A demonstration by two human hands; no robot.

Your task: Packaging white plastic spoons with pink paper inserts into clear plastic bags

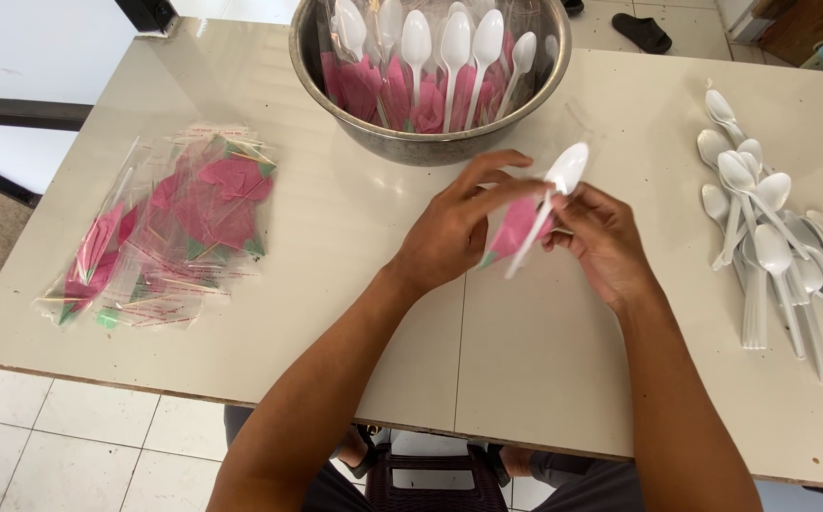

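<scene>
Nearest the camera, the person's two forearms reach out over the near edge of the pale table (354, 313), above a dark stool just visible below. The left hand (454, 228) pinches a small clear packet (516, 228) with pink paper inside, fingers closed along its left side, apparently to steady its mouth. The right hand (601, 242) is closed on the handle of a white plastic spoon (563, 175), whose bowl sticks up past the packet while the handle runs down inside or against it; which one cannot be told. On the left lies a fanned stack of clear packets (174, 218) with pink paper. On the right, within reach, a loose heap of bare white spoons (772, 237). At the far edge stands a metal bowl (430, 142) holding packets with spoons upright.
</scene>
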